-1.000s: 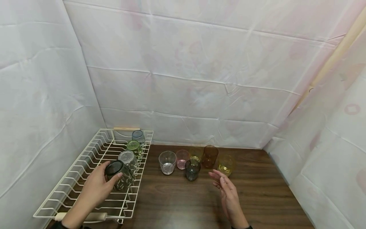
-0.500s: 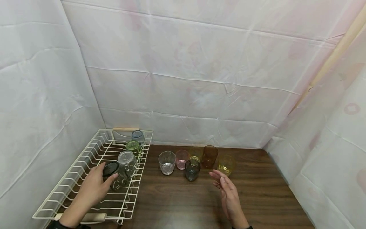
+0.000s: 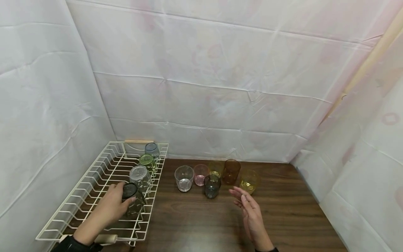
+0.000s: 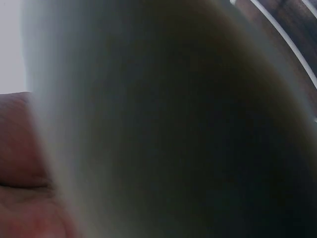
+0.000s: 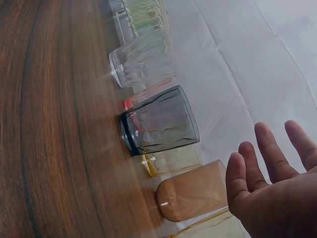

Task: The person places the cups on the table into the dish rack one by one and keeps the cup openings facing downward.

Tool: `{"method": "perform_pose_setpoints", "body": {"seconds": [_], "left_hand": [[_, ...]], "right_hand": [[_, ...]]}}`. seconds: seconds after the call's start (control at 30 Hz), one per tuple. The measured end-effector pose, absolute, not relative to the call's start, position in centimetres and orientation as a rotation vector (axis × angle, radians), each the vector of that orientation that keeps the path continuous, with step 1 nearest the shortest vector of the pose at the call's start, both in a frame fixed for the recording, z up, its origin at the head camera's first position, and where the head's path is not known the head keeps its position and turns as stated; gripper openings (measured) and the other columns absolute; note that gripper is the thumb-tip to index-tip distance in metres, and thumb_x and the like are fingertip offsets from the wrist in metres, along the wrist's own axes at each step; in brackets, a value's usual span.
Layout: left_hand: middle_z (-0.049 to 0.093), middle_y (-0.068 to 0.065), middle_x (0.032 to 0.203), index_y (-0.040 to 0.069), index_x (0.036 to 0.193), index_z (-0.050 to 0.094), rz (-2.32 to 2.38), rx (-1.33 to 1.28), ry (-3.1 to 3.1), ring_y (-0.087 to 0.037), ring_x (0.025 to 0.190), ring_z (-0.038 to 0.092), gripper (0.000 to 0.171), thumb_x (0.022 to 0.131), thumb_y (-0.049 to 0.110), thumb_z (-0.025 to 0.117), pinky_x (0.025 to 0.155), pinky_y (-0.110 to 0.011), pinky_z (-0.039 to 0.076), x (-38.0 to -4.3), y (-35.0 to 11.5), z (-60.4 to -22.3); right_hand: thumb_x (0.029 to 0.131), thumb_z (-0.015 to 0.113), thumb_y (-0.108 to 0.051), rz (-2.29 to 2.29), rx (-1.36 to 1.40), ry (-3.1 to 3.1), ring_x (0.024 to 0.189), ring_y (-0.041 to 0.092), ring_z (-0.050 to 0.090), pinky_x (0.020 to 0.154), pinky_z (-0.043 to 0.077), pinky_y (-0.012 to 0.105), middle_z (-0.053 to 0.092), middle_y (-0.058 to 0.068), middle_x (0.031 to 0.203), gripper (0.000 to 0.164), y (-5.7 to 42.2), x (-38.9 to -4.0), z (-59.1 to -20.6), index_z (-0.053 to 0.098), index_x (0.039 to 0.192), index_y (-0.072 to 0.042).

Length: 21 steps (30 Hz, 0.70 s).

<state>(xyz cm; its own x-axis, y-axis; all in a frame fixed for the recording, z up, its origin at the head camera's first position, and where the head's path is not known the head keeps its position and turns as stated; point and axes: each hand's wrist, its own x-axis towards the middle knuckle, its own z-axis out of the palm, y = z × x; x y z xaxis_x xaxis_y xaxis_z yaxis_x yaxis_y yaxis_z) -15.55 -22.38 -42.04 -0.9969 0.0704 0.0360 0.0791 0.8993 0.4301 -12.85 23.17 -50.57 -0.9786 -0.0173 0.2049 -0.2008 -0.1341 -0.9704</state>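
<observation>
My left hand [image 3: 110, 206] grips a dark grey glass [image 3: 135, 207], held bottom-up at the right side of the white wire dish rack [image 3: 139, 141]. Its thumb is on the near side of the glass, its fingers on the far left. Just behind stands an upturned clear glass [image 3: 140, 176], then a green glass [image 3: 147, 161] and a blue glass [image 3: 152, 149]. A blurred mass fills most of the left wrist view. Over the table, my right hand [image 3: 252, 215] is held with relaxed fingers and holds nothing; a yellow glass [image 3: 248, 183] is nearest to it.
Upright on the wooden table [image 3: 201, 224] are a clear glass [image 3: 184, 179], a pink glass [image 3: 200, 175], a smoky grey glass [image 5: 161, 121], a pale yellow glass [image 3: 215, 168] and a tall amber glass [image 5: 190, 191]. White sheeting [image 3: 201, 105] closes in the back and sides.
My left hand with the dark grey glass shifts a little left, then back right and lower, toward the row in the rack. The right hand stays where it was.
</observation>
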Motion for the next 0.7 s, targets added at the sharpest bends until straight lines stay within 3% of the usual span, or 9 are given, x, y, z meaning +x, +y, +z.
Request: {"method": "perform_pose_setpoints", "body": {"seconds": [0.4,0.63,0.7], "left_hand": [[0.053,-0.040,0.123,-0.020,0.143,0.040,-0.708,-0.113,-3.066,-0.046,0.103,0.066,0.078,0.097,0.029,0.078,0.087,-0.063,0.056,-15.7,-21.8,-42.2],[0.057,-0.039,0.121,-0.019,0.140,0.045,-0.685,-0.103,-2.999,-0.049,0.105,0.067,0.074,0.096,0.028,0.080,0.087,-0.067,0.055,-15.5,-21.7,-42.8],[0.057,-0.038,0.121,-0.018,0.139,0.047,-0.688,-0.099,-2.986,-0.049,0.106,0.067,0.072,0.095,0.027,0.081,0.087,-0.067,0.055,-15.4,-21.7,-43.0]], "right_hand": [[0.118,0.032,-0.020,2.265,0.271,-1.979,0.134,0.007,0.062,0.106,0.051,0.027,0.071,0.004,0.143,0.050,23.1,-12.7,-50.6,0.040,0.151,0.017],[0.118,0.032,-0.021,2.269,0.275,-1.994,0.135,0.007,0.062,0.107,0.052,0.027,0.072,-0.010,0.138,0.049,23.1,-12.7,-50.6,0.042,0.151,0.015],[0.118,0.031,-0.021,2.274,0.277,-1.992,0.135,0.007,0.062,0.107,0.052,0.027,0.072,-0.008,0.139,0.050,23.1,-12.7,-50.6,0.040,0.151,0.016]]}}
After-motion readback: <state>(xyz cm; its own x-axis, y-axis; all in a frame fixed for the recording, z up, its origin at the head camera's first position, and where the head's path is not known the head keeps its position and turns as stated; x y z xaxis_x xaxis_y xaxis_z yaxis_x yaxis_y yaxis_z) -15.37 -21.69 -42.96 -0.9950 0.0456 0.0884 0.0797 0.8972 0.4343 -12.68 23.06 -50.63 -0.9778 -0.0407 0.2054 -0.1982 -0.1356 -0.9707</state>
